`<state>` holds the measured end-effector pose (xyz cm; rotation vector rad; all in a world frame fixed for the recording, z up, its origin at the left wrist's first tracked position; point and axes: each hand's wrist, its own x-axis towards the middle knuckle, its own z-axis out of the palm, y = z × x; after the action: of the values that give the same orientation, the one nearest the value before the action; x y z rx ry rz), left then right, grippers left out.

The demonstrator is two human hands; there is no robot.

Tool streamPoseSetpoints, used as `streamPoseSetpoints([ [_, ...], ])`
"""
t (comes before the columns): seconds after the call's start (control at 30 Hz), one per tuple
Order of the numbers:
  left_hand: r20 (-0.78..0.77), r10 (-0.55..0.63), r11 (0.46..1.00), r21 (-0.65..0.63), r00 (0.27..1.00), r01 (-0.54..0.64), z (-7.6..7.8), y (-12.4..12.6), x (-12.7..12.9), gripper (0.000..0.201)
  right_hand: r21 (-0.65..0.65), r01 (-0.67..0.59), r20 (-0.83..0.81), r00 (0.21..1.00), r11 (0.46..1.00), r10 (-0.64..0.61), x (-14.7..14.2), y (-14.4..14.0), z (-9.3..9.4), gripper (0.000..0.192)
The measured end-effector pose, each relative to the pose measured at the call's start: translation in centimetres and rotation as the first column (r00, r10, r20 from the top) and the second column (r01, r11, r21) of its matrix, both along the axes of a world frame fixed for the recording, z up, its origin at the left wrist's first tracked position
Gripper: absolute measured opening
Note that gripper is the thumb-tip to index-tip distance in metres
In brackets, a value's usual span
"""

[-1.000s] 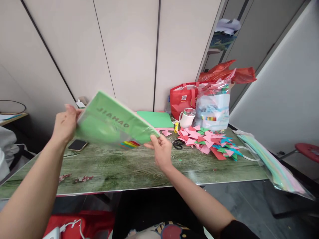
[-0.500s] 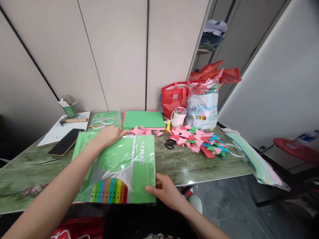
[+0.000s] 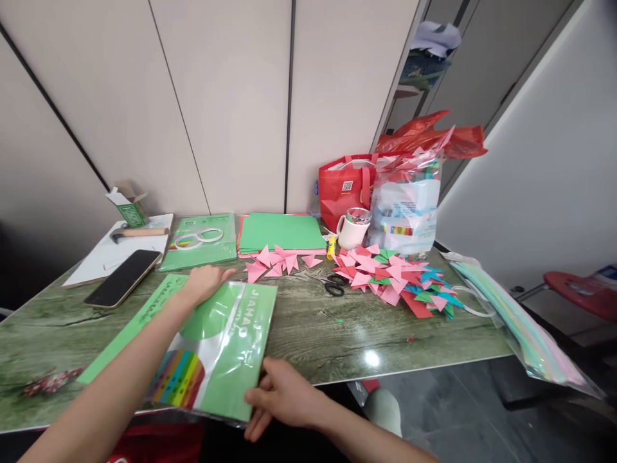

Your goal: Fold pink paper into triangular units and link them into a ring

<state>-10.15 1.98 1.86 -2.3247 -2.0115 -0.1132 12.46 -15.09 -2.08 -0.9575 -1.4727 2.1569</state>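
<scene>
A green pack of coloured paper in clear wrap (image 3: 216, 347) lies flat on the green wood-grain table (image 3: 328, 328), near its front edge. My left hand (image 3: 205, 281) rests on the pack's far edge, fingers spread over it. My right hand (image 3: 279, 397) grips the pack's near right corner at the table's front edge. Whether the fingers pinch the wrap or only the corner is hard to tell.
A black phone (image 3: 123, 278), a hammer (image 3: 137, 233), tape rolls (image 3: 197, 238), a stack of green sheets (image 3: 282, 233), pink folded triangles (image 3: 277, 260), scissors (image 3: 332, 284), a white mug (image 3: 354, 228), a pile of coloured triangles (image 3: 400, 280), a red bag (image 3: 349, 183) and plastic bags (image 3: 409, 206) lie behind. A long paper pack (image 3: 515, 321) overhangs the right edge.
The pack, held up tilted in the air a second ago, has come down flat onto the table and slid left. Both hands stayed on it; my right hand moved to its near corner.
</scene>
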Motion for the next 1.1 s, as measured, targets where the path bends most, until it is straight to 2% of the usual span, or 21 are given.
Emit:
streamPoseSetpoints([
  [0.07,0.058,-0.003,0.999,0.054,0.998,0.000,-0.8,0.2,-1.1,0.053,0.094,-0.076,0.065,0.995,0.993,0.070,-1.4,0.1,-0.1,0.027],
  [0.13,0.074,-0.016,0.997,0.078,0.997,0.010,-1.7,0.1,-1.9,0.053,0.225,-0.162,0.176,0.977,0.961,0.123,-2.6,0.2,0.3,0.020],
  [0.27,0.110,-0.105,0.985,0.145,0.988,0.088,-2.8,-0.1,-2.2,0.045,0.451,-0.335,0.360,0.916,0.827,0.175,-4.7,0.5,2.1,0.018],
  [0.3,0.118,-0.157,0.978,0.160,0.981,0.137,-3.0,0.0,-2.2,0.041,0.459,-0.398,0.349,0.903,0.795,0.250,-5.2,0.6,2.5,0.014],
  [0.37,0.125,-0.287,0.943,0.210,0.950,0.257,-3.0,0.1,-2.2,0.036,0.427,-0.462,0.311,0.882,0.777,0.353,-6.0,0.7,2.9,0.004],
  [0.43,0.102,-0.402,0.891,0.272,0.910,0.363,-2.9,0.1,-2.2,0.035,0.313,-0.469,0.184,0.883,0.826,0.431,-6.3,1.1,2.8,0.010],
  [0.5,0.038,-0.506,0.834,0.276,0.862,0.477,-2.5,0.1,-2.2,0.034,0.159,-0.433,0.017,0.900,0.887,0.436,-5.9,2.0,2.6,0.012],
  [0.57,-0.018,-0.605,0.768,0.252,0.796,0.589,-2.1,0.1,-2.2,0.033,0.169,-0.144,-0.042,0.987,0.975,0.153,-4.4,3.8,2.7,0.019],
  [0.6,-0.039,-0.639,0.740,0.239,0.768,0.628,-1.9,0.1,-2.1,0.033,0.264,0.051,-0.021,0.999,0.963,-0.047,-3.3,5.1,2.9,0.024],
  [0.63,-0.060,-0.660,0.721,0.228,0.748,0.654,-1.8,0.1,-2.1,0.033,0.407,0.246,0.002,0.963,0.880,-0.270,-1.9,6.5,3.2,0.028],
  [0.67,-0.082,-0.670,0.708,0.225,0.737,0.669,-1.7,0.1,-2.1,0.033,0.562,0.385,0.003,0.884,0.732,-0.468,-0.4,8.1,3.4,0.031],
  [0.7,-0.103,-0.671,0.702,0.230,0.735,0.673,-1.7,0.1,-2.2,0.033,0.683,0.474,-0.027,0.776,0.555,-0.630,1.1,9.9,3.7,0.032],
  [0.73,-0.122,-0.665,0.699,0.243,0.736,0.672,-1.8,0.2,-2.3,0.033,0.770,0.510,-0.068,0.663,0.383,-0.746,2.7,11.6,3.8,0.028],
  [0.77,-0.134,-0.655,0.701,0.260,0.744,0.664,-1.8,0.2,-2.4,0.033,0.834,0.499,-0.105,0.565,0.237,-0.818,4.1,13.4,3.8,0.020],
  [0.8,-0.134,-0.637,0.710,0.280,0.759,0.646,-2.0,0.3,-2.5,0.033,0.883,0.451,-0.124,0.488,0.129,-0.864,5.4,15.0,3.7,0.017],
  [0.83,-0.119,-0.610,0.728,0.304,0.783,0.614,-2.1,0.4,-2.6,0.033,0.922,0.379,-0.106,0.438,0.077,-0.893,6.4,16.4,3.5,0.026],
  [0.87,-0.086,-0.574,0.755,0.331,0.815,0.566,-2.2,0.5,-2.6,0.032,0.950,0.305,-0.061,0.399,0.069,-0.915,7.1,17.7,3.1,0.035],
  [0.9,-0.037,-0.531,0.785,0.356,0.846,0.508,-2.3,0.5,-2.5,0.030,0.966,0.241,0.000,0.372,0.096,-0.928,7.5,18.7,2.7,0.041],
  [0.97,0.099,-0.437,0.842,0.394,0.894,0.368,-2.3,0.7,-1.8,0.024,0.970,0.154,0.128,0.338,0.189,-0.932,7.6,20.0,1.7,0.045],
  [1.03,0.246,-0.372,0.881,0.397,0.895,0.257,-2.0,0.7,-0.2,0.021,0.954,0.129,0.216,0.323,0.269,-0.922,7.4,20.5,0.8,0.043],
  [1.1,0.390,-0.320,0.907,0.391,0.863,0.159,-1.5,0.8,2.0,0.022,0.941,0.138,0.255,0.308,0.308,-0.917,7.2,20.5,0.3,0.034],
])
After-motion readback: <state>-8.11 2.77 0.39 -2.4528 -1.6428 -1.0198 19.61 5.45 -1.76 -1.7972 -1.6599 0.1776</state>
